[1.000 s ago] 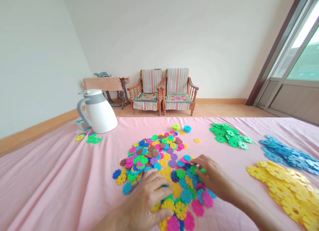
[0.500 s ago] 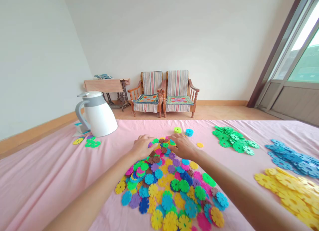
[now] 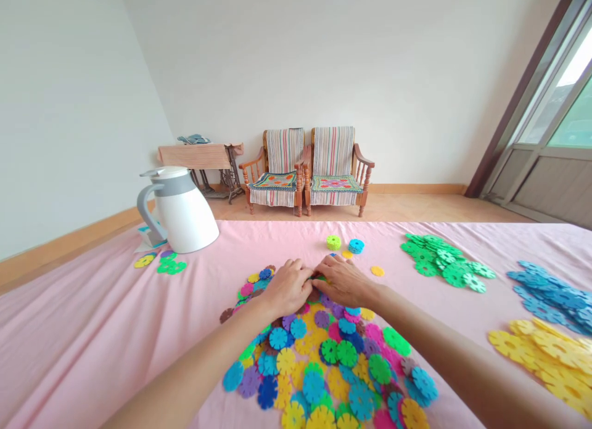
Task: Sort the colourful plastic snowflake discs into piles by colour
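A broad pile of flat, notched plastic snowflake discs (image 3: 314, 386) in mixed colours covers the near middle of the pink cloth. At its far end my left hand (image 3: 290, 286) rests on the discs with fingers curled and closed. My right hand (image 3: 343, 281) bends in from the other side, fingers together and thumb stretched toward the left hand. The fingertips of both hands nearly meet. A sliver of green shows between them; what lies under the fingers is hidden. Just beyond stand a lime-green disc stack (image 3: 333, 242) and a blue disc stack (image 3: 356, 246).
Sorted green discs (image 3: 446, 259), blue discs (image 3: 552, 296) and yellow discs (image 3: 546, 361) lie in heaps on the right. A white jug (image 3: 185, 216) with a grey handle stands at the left, near a few loose discs (image 3: 171, 265). Two wooden chairs (image 3: 335, 164) stand beyond the table.
Both hands have drawn together and a little nearer, from apart with spread fingers to nearly touching. Discs at the pile's far end have shifted, some now left of my left hand. The view has shifted slightly.
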Demonstrator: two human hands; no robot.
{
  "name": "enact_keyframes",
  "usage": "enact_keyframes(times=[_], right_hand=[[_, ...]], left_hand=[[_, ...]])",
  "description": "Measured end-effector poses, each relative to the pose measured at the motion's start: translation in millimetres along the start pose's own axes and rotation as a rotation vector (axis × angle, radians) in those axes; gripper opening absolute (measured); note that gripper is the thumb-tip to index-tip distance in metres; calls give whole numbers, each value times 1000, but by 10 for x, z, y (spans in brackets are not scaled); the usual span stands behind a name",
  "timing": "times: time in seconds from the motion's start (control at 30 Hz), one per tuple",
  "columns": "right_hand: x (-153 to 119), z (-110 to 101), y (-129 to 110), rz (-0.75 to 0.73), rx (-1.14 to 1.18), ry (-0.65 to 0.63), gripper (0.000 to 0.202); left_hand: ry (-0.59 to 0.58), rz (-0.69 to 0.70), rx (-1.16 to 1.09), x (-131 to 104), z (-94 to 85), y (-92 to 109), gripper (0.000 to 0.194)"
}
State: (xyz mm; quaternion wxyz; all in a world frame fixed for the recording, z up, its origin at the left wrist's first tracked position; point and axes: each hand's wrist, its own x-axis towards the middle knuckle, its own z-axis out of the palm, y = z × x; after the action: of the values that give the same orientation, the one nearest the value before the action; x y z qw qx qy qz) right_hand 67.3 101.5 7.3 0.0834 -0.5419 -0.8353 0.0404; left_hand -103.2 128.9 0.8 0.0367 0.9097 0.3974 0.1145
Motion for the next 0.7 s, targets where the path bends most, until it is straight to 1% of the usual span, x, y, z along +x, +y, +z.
enact_keyframes(times=[0.07, 0.13, 0.2, 0.23, 0.27, 0.3, 0.37, 0.43, 0.57, 0.7], right_hand=[[-219, -91, -2, -33, 32, -17, 43], [-406, -193, 6, -104, 106, -46, 36], [-515, -277, 49, -162, 205, -88, 29], [-529, -302, 89, -142, 227, -90, 28], [-515, -313, 141, -81, 218, -74, 27], [-477, -306, 204, 12, 183, -40, 28], [-348, -249, 342, 217, 66, 42, 31], [-197, -154, 465, 335, -5, 59, 35], [30, 24, 577, 426, -57, 11, 35], [147, 84, 583, 469, -75, -31, 32]], left_hand=[[-21, 87, -60, -97, -57, 130, 21], [-75, 211, -157, -178, -126, 223, 22], [-139, 309, -263, -202, -177, 264, 26], [-152, 319, -297, -182, -185, 265, 27], [-143, 297, -311, -138, -176, 255, 29], [-115, 250, -306, -72, -150, 236, 31], [-30, 122, -252, 109, -57, 184, 35], [17, 39, -212, 317, 65, 134, 40], [38, -63, -173, 650, 260, 114, 41], [4, -121, -177, 793, 324, 181, 33]])
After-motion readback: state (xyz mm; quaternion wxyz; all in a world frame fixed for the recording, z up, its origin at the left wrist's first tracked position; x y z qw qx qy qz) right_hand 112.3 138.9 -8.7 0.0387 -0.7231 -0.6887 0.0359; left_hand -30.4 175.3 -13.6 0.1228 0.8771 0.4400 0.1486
